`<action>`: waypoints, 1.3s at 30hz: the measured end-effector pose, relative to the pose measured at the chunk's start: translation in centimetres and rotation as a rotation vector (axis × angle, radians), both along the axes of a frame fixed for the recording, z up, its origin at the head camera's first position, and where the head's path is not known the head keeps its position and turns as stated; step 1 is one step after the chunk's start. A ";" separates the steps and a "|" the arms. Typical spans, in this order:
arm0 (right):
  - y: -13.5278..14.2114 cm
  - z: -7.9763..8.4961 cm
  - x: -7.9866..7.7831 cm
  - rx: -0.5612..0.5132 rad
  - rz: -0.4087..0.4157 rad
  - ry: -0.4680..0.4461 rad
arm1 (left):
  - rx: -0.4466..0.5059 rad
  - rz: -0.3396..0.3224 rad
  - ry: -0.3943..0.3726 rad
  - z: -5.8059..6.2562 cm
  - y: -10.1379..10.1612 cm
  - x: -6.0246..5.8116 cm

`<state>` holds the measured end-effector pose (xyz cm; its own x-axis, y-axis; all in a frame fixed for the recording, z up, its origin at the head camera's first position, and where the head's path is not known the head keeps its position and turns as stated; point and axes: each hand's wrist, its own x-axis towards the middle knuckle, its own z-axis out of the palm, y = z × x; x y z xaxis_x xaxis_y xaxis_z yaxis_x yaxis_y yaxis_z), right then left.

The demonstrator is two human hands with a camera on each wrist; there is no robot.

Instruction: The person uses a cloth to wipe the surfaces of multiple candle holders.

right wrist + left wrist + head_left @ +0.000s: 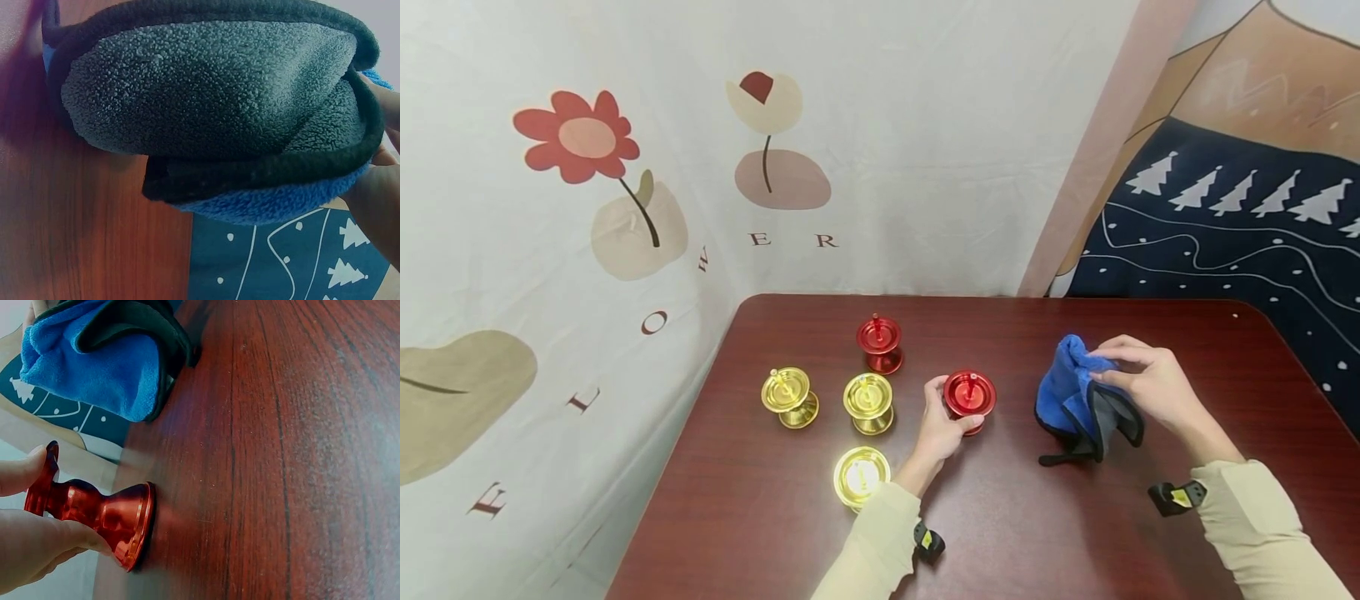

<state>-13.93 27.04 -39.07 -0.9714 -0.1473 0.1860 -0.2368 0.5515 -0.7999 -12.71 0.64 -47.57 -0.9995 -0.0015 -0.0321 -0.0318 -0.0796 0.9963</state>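
My left hand (942, 427) grips a shiny red metal candle holder (970, 392), thumb and fingers on either side of it. In the left wrist view this candle holder (103, 509) shows a flared base at the table surface; I cannot tell whether it touches. My right hand (1150, 383) pinches the top of a blue and grey cloth (1075, 400) with dark edging. The cloth hangs in folds to the right of the held candle holder. Its grey side (206, 94) fills much of the right wrist view and covers part of the fingers.
A second red candle holder (880, 337) stands behind, left of the held one. Further left are three gold ones: one at the outer left (787, 392), one in the middle (868, 398), one nearer (859, 477) beside my left sleeve. The brown table (1000, 525) meets a printed curtain (925, 167).
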 end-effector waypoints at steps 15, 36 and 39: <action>0.1 -0.2 0.0 -0.011 0.015 0.018 | -0.346 0.080 -0.008 1.9 -0.3 0.2; 0.2 -0.3 -0.2 0.010 0.006 0.005 | -0.181 -0.110 0.140 12.9 -8.9 1.9; 0.2 -0.4 -0.3 0.021 0.023 0.017 | -0.213 -0.117 0.101 12.9 -10.5 2.3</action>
<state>-14.22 27.21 -39.46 -0.9645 -0.1737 0.1990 -0.2631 0.5626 -0.7837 -10.44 -9.90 -34.62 -0.9913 0.1187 0.0570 0.0725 0.1305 0.9888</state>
